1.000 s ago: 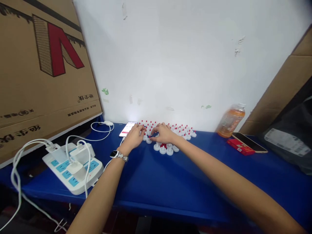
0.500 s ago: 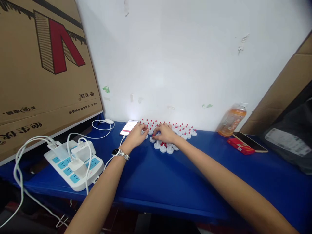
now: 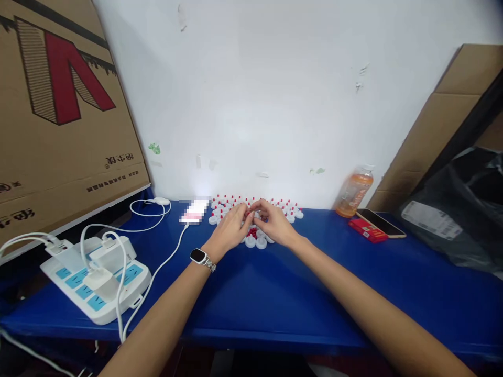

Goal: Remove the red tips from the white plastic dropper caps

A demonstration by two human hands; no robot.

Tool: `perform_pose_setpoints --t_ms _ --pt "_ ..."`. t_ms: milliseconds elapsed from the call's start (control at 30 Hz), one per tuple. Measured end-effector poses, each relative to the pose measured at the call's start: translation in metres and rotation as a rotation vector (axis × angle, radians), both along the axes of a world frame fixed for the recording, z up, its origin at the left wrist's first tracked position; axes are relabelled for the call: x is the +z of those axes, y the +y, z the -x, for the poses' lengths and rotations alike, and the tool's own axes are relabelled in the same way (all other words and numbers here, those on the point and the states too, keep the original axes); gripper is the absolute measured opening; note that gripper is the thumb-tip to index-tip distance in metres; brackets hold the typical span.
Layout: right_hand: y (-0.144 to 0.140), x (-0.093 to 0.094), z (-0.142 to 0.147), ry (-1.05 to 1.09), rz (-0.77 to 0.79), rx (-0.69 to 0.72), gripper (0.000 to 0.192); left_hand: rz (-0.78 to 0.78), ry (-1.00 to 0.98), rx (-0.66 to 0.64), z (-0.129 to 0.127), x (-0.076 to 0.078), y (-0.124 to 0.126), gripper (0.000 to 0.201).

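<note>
My left hand (image 3: 232,226), with a watch (image 3: 198,256) at its wrist, is closed, its fingertips meeting those of my right hand (image 3: 274,224). Between the fingertips shows a small red cap (image 3: 248,212), which the right hand pinches. What the left fingers grip is hidden. Behind and around the hands stand several white nozzle lids with red tips (image 3: 291,215). Just in front of the hands are white lids without red tips (image 3: 261,243), beside a small heap of loose red caps (image 3: 253,233).
On the blue table (image 3: 251,298), a white power strip (image 3: 98,312) with plugs and cables lies at left. A phone (image 3: 195,210) on a cable is near the wall. At right are an orange drink bottle (image 3: 356,193), a red packet (image 3: 367,230), a dark phone (image 3: 381,224) and a dark bag (image 3: 463,209).
My hands have come together; they were apart half a second ago, the right one down at the lids. The left hand has shifted right, and the view has turned slightly right.
</note>
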State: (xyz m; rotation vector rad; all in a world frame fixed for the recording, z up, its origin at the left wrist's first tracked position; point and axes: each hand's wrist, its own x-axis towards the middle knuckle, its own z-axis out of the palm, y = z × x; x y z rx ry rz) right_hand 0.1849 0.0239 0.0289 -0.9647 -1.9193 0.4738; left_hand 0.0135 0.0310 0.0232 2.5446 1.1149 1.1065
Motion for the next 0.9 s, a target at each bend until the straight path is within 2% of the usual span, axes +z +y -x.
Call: perform_pose_setpoints --t_ms 100,200,400,467,567,600,633,700,767,900 --pt "-0.009 -0.004 -0.008 0.011 -0.030 -0.033 0.022 -0.080 0.061 -0.035 -0.009 -0.001 0.000 0.023" --pt "-0.013 -0.002 -0.010 -0.094 -0.107 -0.117 0.019 -0.076 0.031 -0.011 -0.015 -0.003 0.003 0.026" --pt "-0.016 0.005 -0.001 -0.209 -0.228 -0.204 0.030 0.020 -0.148 0.062 -0.027 -0.002 0.001 0.030" --pt "-0.015 0.005 -0.003 -0.227 -0.247 -0.234 0.032 0.071 -0.223 0.100 -0.024 0.001 0.001 0.033" --pt "-0.009 0.001 -0.019 -0.203 -0.237 -0.346 0.024 0.131 -0.369 0.231 -0.010 0.006 0.007 0.042" --pt "-0.007 -0.001 -0.025 -0.177 -0.219 -0.385 0.020 0.129 -0.355 0.241 -0.005 0.006 0.010 0.043" --pt "-0.005 -0.003 -0.030 -0.146 -0.195 -0.415 0.016 0.116 -0.290 0.195 0.000 0.005 0.013 0.043" --pt "-0.001 -0.007 -0.037 -0.088 -0.132 -0.435 0.013 0.051 -0.060 0.053 0.006 0.001 0.017 0.039" --pt "0.002 -0.011 -0.038 -0.049 -0.093 -0.407 0.012 0.000 0.125 -0.020 0.006 -0.003 0.018 0.033" --pt "0.002 -0.015 -0.031 -0.051 -0.113 -0.394 0.012 0.020 0.196 -0.025 0.005 -0.006 0.014 0.037"
